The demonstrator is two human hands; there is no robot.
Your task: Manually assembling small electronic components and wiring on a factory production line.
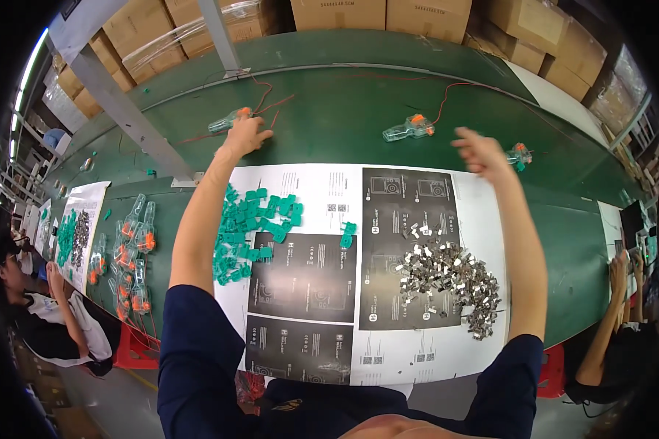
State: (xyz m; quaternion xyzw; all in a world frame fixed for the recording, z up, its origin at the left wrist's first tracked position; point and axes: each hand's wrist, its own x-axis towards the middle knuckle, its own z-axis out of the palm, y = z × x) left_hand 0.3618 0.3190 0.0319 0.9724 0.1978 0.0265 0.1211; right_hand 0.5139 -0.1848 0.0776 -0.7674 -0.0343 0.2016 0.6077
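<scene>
At the far left of the green bench my left hand (244,137) reaches over a clear plastic housing (222,124) with an orange part and a red wire. Its fingers are spread at the orange end, and whether they touch it is hard to tell. My right hand (482,154) hovers over the bench at the right with loosely bent, parted fingers and nothing in them. Left of it lies another clear-and-orange housing (410,128) with a red wire. A third such housing (518,155) sits just beyond my right wrist, partly hidden.
Printed sheets (329,183) in front of me carry a heap of green plastic pieces (252,219) and a pile of small metal clips (454,278). More clear-and-orange housings (133,249) are stacked at left. A metal post (135,117) rises beside my left arm. People work on both sides.
</scene>
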